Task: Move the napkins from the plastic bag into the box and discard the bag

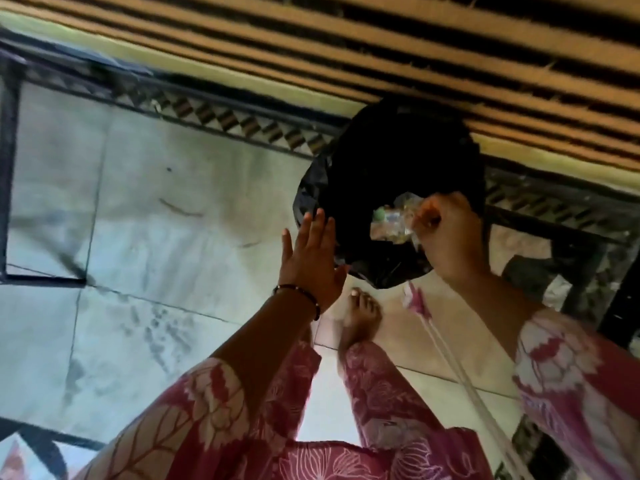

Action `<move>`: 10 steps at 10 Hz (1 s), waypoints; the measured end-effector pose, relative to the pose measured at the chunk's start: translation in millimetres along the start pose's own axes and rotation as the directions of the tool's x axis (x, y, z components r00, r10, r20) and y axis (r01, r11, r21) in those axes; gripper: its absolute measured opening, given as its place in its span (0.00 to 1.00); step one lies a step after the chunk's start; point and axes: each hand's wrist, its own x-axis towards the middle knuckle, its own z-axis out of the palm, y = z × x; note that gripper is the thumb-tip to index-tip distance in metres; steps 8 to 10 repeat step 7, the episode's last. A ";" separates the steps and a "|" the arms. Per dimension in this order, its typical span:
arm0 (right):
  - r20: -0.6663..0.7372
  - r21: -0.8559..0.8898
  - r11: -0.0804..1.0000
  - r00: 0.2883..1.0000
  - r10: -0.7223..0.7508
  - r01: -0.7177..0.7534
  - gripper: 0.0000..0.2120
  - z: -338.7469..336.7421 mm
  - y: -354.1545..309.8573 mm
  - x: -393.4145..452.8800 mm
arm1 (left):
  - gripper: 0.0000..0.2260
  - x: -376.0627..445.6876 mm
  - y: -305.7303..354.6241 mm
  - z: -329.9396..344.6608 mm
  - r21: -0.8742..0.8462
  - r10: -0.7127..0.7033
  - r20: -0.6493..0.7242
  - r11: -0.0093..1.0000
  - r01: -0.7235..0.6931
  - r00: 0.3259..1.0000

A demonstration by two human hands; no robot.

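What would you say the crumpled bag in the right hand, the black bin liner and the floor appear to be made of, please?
The crumpled bag, gripped by the right hand, looks like thin clear plastic film: see-through, creased, with bright glints. The black bin liner seems glossy plastic sheet, judging by the wrinkled, shiny edge. The floor looks like polished stone or ceramic tile, with straight joints and a soft sheen; which of the two is unclear.

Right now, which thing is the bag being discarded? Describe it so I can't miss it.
Find the black bin bag against the striped wall. Over its dark mouth, the right hand grips a crumpled clear plastic bag. It is the only shiny, see-through thing there.
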 end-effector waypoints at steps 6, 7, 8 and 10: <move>0.360 -0.236 0.960 0.905 0.228 -0.148 0.20 105.8 -24.0 113.3 | 0.33 14.5 -39.6 14.7 0.158 0.187 -0.003 0.970 -0.185 0.982; 0.271 0.003 0.969 0.933 0.236 -0.246 0.17 78.1 -14.1 96.5 | 0.33 10.9 -33.1 5.1 0.176 0.156 0.067 0.970 -0.166 0.985; 0.271 0.003 0.969 0.933 0.236 -0.246 0.17 78.1 -14.1 96.5 | 0.33 10.9 -33.1 5.1 0.176 0.156 0.067 0.970 -0.166 0.985; 0.271 0.003 0.969 0.933 0.236 -0.246 0.17 78.1 -14.1 96.5 | 0.33 10.9 -33.1 5.1 0.176 0.156 0.067 0.970 -0.166 0.985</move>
